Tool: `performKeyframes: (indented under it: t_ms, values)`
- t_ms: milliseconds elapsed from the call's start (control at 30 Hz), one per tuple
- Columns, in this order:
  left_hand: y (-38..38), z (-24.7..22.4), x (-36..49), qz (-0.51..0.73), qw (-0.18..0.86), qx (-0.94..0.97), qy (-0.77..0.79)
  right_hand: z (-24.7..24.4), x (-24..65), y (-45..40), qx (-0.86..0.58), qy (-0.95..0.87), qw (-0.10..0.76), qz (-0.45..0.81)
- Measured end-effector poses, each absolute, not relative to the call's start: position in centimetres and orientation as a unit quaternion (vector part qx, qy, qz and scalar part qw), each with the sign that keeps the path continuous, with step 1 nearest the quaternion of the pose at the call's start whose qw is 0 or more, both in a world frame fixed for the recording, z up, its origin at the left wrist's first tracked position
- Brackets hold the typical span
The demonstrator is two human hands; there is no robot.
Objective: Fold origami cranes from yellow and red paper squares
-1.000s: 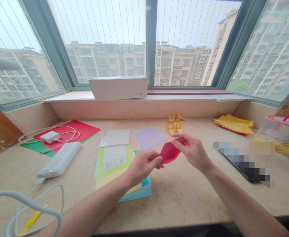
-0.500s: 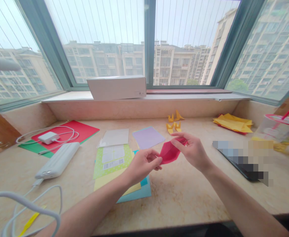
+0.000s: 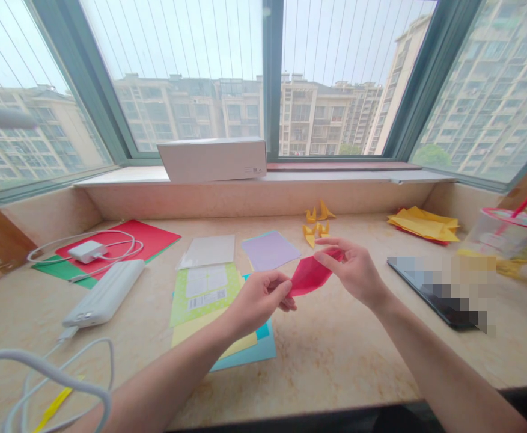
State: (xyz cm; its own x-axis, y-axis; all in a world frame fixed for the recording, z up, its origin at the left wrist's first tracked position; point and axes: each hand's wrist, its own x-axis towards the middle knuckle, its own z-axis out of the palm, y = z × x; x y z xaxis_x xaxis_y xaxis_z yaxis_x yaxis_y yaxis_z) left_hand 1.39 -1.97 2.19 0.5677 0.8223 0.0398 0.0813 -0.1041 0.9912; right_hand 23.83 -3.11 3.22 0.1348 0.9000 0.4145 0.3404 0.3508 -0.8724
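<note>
A stone worktop (image 3: 335, 355) runs under a wide window facing apartment blocks. At its left lie a power bank (image 3: 105, 297) and coloured sheets (image 3: 207, 288). Above the middle, the left hand (image 3: 258, 297) pinches one end of a folded red paper (image 3: 310, 275), and the right hand (image 3: 357, 272) pinches the other. To crease cleanly, I judge both grips should stay taut with edges aligned.

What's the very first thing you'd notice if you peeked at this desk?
Probably the bright red folded paper, held up in the air over the middle of the desk, pinched between the left hand and the right hand. Just behind it sit little yellow folded paper shapes, near the back wall. Across the whole back, a big window shows tall apartment buildings.
</note>
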Motion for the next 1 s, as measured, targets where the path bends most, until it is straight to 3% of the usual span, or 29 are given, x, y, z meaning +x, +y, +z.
performKeyframes:
  t_ms: [267,400,533,733,1000]
  values:
    - [-2.8,2.1,1.6,0.273,0.629,0.681,0.258,3.0,21.5,-4.5,-0.419,-0.677,0.459,0.395]
    - [-3.0,1.4,2.2,0.285,0.654,0.649,0.265,2.0,20.5,-4.0,-0.409,-0.669,0.523,0.335]
    - [-2.4,1.0,2.6,0.397,0.670,0.561,0.280,1.1,20.3,-3.4,-0.402,-0.628,0.567,0.349]
    - [-2.3,1.1,2.8,0.462,0.648,0.536,0.282,0.4,19.2,-3.8,-0.387,-0.630,0.529,0.416]
    - [-2.9,2.1,2.5,0.416,0.623,0.594,0.294,0.6,19.1,-4.0,-0.409,-0.656,0.538,0.335]
